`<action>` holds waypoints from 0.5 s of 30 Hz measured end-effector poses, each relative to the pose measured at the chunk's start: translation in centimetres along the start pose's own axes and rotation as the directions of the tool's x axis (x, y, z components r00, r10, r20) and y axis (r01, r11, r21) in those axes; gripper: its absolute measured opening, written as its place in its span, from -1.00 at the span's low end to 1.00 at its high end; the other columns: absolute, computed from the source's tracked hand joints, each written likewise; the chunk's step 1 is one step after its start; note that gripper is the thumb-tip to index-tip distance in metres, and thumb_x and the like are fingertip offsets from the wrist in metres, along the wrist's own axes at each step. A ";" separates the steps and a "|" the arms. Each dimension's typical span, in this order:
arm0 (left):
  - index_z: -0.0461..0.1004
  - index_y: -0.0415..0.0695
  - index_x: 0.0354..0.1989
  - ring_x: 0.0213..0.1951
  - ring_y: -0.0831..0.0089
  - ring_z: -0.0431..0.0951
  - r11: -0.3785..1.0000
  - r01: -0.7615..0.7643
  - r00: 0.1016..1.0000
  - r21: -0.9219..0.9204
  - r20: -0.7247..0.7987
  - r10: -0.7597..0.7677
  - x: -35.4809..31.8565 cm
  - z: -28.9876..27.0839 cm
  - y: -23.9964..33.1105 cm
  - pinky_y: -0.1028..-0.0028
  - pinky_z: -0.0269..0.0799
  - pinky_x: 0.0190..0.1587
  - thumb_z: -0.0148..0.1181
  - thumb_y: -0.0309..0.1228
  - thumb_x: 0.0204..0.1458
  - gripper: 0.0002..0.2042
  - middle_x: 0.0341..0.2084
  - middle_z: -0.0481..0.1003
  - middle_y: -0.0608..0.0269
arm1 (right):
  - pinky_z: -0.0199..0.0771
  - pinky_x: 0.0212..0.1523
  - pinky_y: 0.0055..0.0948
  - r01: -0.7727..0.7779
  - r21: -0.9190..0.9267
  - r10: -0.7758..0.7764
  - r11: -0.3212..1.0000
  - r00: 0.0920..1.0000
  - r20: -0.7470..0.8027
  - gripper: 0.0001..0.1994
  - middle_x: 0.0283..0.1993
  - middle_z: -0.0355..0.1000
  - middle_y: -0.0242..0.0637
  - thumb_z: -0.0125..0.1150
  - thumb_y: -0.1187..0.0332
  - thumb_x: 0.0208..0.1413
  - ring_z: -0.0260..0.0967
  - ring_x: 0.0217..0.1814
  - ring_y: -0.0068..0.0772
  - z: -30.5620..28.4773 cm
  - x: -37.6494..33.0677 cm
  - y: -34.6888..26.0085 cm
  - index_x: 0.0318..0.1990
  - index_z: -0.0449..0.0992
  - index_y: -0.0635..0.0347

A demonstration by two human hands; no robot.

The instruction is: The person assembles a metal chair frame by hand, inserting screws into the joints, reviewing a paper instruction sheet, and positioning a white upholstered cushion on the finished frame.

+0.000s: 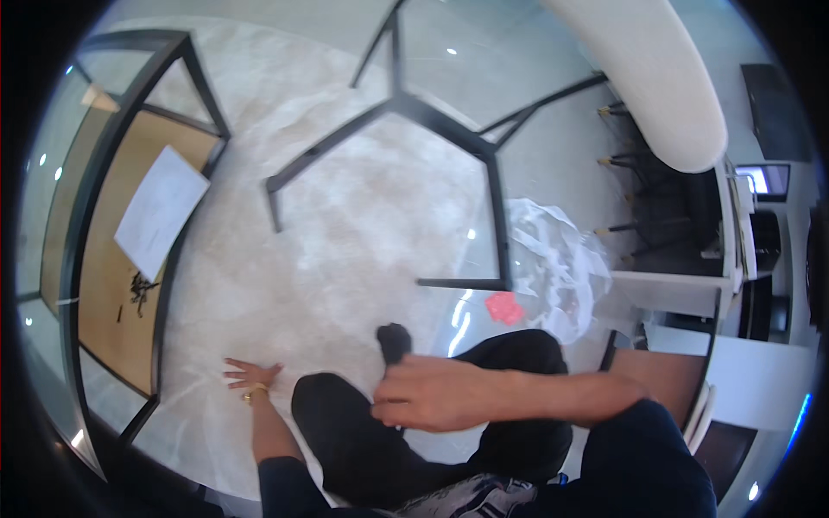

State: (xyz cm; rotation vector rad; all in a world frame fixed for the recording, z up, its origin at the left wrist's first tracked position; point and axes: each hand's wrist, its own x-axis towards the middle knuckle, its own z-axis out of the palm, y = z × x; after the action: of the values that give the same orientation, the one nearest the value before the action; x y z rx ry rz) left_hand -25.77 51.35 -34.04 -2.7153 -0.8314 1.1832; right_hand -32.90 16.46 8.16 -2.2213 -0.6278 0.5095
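Two hands show: the left hand (250,375) and the right hand (423,393). One black metal frame (414,116), one white paper sheet (161,210), one crumpled clear plastic wrap (557,259), one small red piece (504,307).

The pale marbled rug (345,233) lies open between the person's black-trousered knees (345,423) and the upturned black metal frame (432,121), wide enough for a hand to sweep across. The left hand (250,377) rests flat on that open stretch, and the right hand (432,393) hangs over the knees beside a black-socked foot (394,341). Ahead, the frame's slanting legs bar the way. On the left a black-framed wooden panel (108,276) with a white paper sheet (160,211) and small dark screws (138,289) closes that side. On the right, crumpled clear plastic wrapping (553,250) and a small red card (503,306) clutter the floor.
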 end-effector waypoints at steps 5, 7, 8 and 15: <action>-0.34 -0.14 0.54 0.43 -0.22 0.08 0.888 -0.456 0.890 -0.066 -0.019 0.456 -4.7 -2.5 4.1 -0.19 0.18 0.35 0.61 -0.04 -0.24 0.32 0.47 -0.06 -0.31 | 0.52 -0.07 -0.30 -0.419 0.228 0.473 0.879 0.828 -0.303 -0.81 -0.05 0.55 -0.22 0.29 0.40 0.16 0.51 -0.03 -0.22 -5.9 -18.0 -4.4 -0.09 0.59 0.21; -0.13 -0.23 0.52 0.38 -0.05 0.27 0.688 -0.713 0.696 -0.136 -0.019 0.718 -7.3 -5.1 4.9 0.03 0.27 0.35 0.57 -0.09 -0.17 0.17 0.40 0.16 -0.28 | 0.53 -0.07 -0.23 -0.625 0.473 0.784 0.621 0.485 -0.389 -0.79 -0.12 0.53 -0.15 0.27 0.35 0.21 0.51 -0.10 -0.08 -6.1 -25.5 -4.0 -0.05 0.57 0.18; -0.05 -0.27 0.49 0.36 -0.01 0.31 0.669 -0.725 0.666 -0.162 0.084 0.741 -11.3 -7.4 6.6 0.15 0.30 0.33 0.55 -0.11 -0.14 0.10 0.35 0.24 -0.29 | 0.52 -0.05 -0.20 -0.687 0.520 0.846 0.508 0.284 -0.450 -0.77 -0.10 0.53 -0.10 0.25 0.35 0.20 0.51 -0.09 -0.03 -4.3 -29.9 -4.3 -0.03 0.57 0.20; 0.11 -0.29 0.44 0.26 -0.02 0.43 0.348 -0.911 0.214 -0.221 0.468 0.858 -38.1 -12.3 5.1 0.17 0.39 0.26 0.45 -0.21 0.01 -0.12 0.26 0.35 -0.29 | 0.49 0.09 0.07 -0.917 0.279 0.927 -0.285 -0.189 0.325 -0.52 -0.04 0.56 0.15 0.10 -0.01 0.21 0.50 0.06 0.22 42.5 -64.5 -32.1 -0.04 0.60 0.25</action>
State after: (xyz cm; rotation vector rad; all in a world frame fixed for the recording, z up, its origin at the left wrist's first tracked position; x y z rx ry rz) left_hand -36.18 29.69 -1.55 -2.7066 1.1114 2.0717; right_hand -116.04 22.00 15.94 -1.6963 1.5430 1.2312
